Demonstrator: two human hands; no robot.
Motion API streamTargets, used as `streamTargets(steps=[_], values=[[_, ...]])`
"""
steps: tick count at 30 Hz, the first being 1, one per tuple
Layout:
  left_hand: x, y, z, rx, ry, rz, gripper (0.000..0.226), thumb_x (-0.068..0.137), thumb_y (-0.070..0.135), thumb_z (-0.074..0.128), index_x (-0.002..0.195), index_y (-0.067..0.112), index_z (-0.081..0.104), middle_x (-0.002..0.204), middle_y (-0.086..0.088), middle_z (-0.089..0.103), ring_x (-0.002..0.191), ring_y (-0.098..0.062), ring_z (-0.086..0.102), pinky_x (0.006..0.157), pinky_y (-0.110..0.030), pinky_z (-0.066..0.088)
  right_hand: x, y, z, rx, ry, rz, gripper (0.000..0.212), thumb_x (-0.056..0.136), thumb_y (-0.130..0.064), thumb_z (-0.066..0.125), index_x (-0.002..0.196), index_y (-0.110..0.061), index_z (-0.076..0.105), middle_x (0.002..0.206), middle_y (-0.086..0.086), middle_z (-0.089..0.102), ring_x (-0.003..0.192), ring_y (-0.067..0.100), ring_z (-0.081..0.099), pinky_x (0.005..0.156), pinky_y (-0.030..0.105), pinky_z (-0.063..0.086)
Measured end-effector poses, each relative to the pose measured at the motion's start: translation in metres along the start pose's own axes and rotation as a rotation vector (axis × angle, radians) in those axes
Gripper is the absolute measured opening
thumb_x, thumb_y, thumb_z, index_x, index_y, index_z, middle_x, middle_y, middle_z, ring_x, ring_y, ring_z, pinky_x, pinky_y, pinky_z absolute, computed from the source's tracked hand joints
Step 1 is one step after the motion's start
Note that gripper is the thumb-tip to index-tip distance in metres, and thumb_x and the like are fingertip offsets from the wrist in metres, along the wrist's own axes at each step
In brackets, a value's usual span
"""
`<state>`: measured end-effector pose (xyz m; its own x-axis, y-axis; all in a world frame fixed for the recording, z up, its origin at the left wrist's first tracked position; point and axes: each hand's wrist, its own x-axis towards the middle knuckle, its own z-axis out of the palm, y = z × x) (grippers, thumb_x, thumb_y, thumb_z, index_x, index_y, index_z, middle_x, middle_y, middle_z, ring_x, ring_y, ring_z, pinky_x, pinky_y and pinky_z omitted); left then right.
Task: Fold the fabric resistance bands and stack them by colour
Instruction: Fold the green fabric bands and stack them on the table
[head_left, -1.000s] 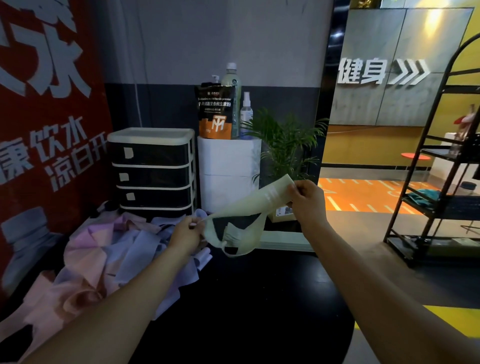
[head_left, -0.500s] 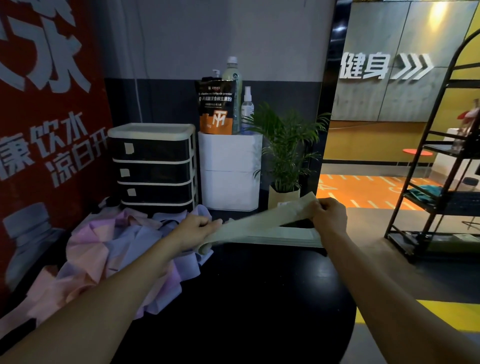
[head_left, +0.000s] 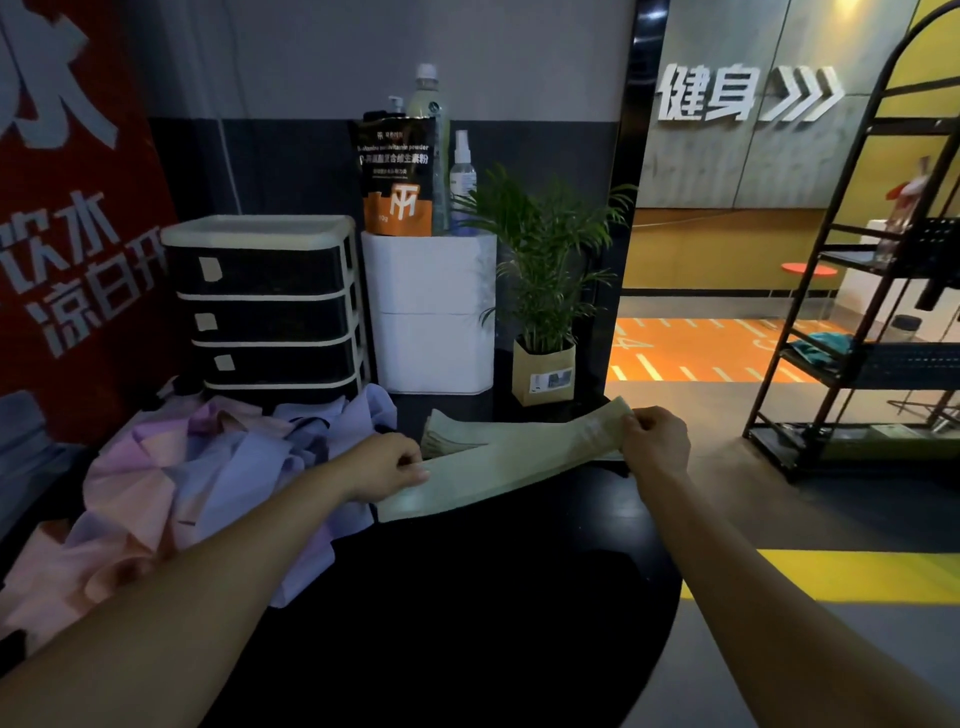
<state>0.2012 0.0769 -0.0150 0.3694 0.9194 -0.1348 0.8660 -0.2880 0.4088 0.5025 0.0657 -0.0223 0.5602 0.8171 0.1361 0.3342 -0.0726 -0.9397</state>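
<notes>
The near desk (head_left: 467, 623) lay dim and almost black; warm light filled the room beyond; wide-angle bending showed at the edges.

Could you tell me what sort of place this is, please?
Probably a gym's reception corner: raised white wall lettering with arrows, an orange-and-black vitamin powder pouch, and a heap of pink and lilac fabric bands on the round black table.

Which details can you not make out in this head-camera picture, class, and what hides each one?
- Head view: left hand fingertips, tucked under the green band.
- Green stack: the held band covers it, count unknown.
- Pink and lilac pile: left forearm and frame edge hide part.
- Drawer labels: too small and dim.
</notes>
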Motion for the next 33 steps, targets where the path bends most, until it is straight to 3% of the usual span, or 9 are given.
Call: streamTargets(steps=[2,10,14,18,21,23,25,27,33], values=[[0.003,0.001,0.001,0.008,0.018,0.004,0.039,0.096,0.026,0.05,0.063,0.018,0.031,0.063,0.002,0.032,0.057,-0.011,0.028,0.063,-0.03,0.027,0.002,0.005,-0.002,0.007,-0.003,0.01,0.017,0.088,-0.01,0.052,0.096,-0.001,0.065,0.085,0.017,0.061,0.086,0.04,0.061,0.077,0.049,0.053],[0.025,-0.002,-0.006,-0.192,0.119,-0.044,0.031,0.098,0.031,0.045,0.072,0.016,0.036,0.066,0.002,0.036,0.06,-0.012,0.033,0.059,-0.027,0.029,0.015,0.018,0.0,0.012,-0.007,0.028,0.013,0.085,-0.008,0.055,0.091,-0.004,0.065,0.089,0.017,0.065,0.088,0.038,0.061,0.082,0.047,0.051],[0.043,-0.006,-0.013,-0.36,0.325,-0.065,0.023,0.094,0.028,0.053,0.08,0.01,0.049,0.071,0.001,0.049,0.069,-0.013,0.043,0.061,-0.025,0.033,0.028,0.021,0.003,0.008,-0.002,0.049,0.016,0.082,-0.007,0.058,0.094,-0.003,0.068,0.085,0.009,0.062,0.081,0.027,0.056,0.074,0.036,0.044],[0.066,-0.004,-0.017,-0.646,0.47,-0.108,0.018,0.09,0.021,0.06,0.075,0.02,0.051,0.076,0.003,0.05,0.066,-0.007,0.045,0.069,-0.026,0.038,0.043,0.023,0.007,-0.018,0.005,0.047,0.013,0.082,-0.007,0.061,0.092,-0.007,0.069,0.086,0.009,0.063,0.08,0.023,0.054,0.069,0.029,0.038],[0.086,0.0,-0.016,-0.822,0.526,-0.165,0.018,0.091,0.013,0.059,0.078,0.02,0.049,0.077,-0.006,0.049,0.053,-0.011,0.047,0.045,-0.017,0.041,0.054,0.026,0.012,-0.031,0.033,0.038,0.015,0.081,-0.007,0.063,0.093,-0.006,0.07,0.085,0.007,0.064,0.086,0.028,0.059,0.071,0.028,0.04],[0.098,0.0,-0.012,-0.79,0.566,-0.181,0.015,0.089,0.013,0.061,0.082,0.018,0.049,0.081,-0.009,0.049,0.056,-0.015,0.045,0.043,-0.019,0.04,0.062,0.027,0.014,-0.061,0.047,0.028,0.016,0.081,-0.008,0.063,0.094,-0.005,0.07,0.086,0.007,0.065,0.09,0.028,0.06,0.072,0.028,0.039],[0.107,-0.003,-0.008,-0.569,0.603,-0.185,0.02,0.084,0.017,0.068,0.087,0.015,0.048,0.075,-0.001,0.046,0.065,-0.018,0.044,0.054,-0.026,0.035,0.069,0.029,0.016,-0.088,0.06,0.016,0.016,0.081,-0.009,0.063,0.094,-0.005,0.07,0.092,0.01,0.068,0.092,0.029,0.06,0.074,0.029,0.041],[0.114,-0.005,-0.003,-0.407,0.625,-0.175,0.029,0.079,0.022,0.074,0.089,0.012,0.049,0.069,0.003,0.041,0.068,-0.018,0.043,0.053,-0.025,0.032,0.074,0.03,0.018,-0.121,0.074,0.01,0.016,0.082,-0.009,0.062,0.096,-0.003,0.069,0.097,0.013,0.068,0.095,0.03,0.06,0.08,0.032,0.043],[0.129,-0.014,0.01,-0.358,0.574,-0.197,0.033,0.079,0.027,0.074,0.091,0.006,0.051,0.071,-0.001,0.044,0.07,-0.022,0.043,0.051,-0.026,0.029,0.081,0.044,0.024,-0.186,0.07,-0.022,0.015,0.083,-0.006,0.061,0.095,0.0,0.068,0.096,0.015,0.068,0.094,0.031,0.061,0.085,0.041,0.049]])
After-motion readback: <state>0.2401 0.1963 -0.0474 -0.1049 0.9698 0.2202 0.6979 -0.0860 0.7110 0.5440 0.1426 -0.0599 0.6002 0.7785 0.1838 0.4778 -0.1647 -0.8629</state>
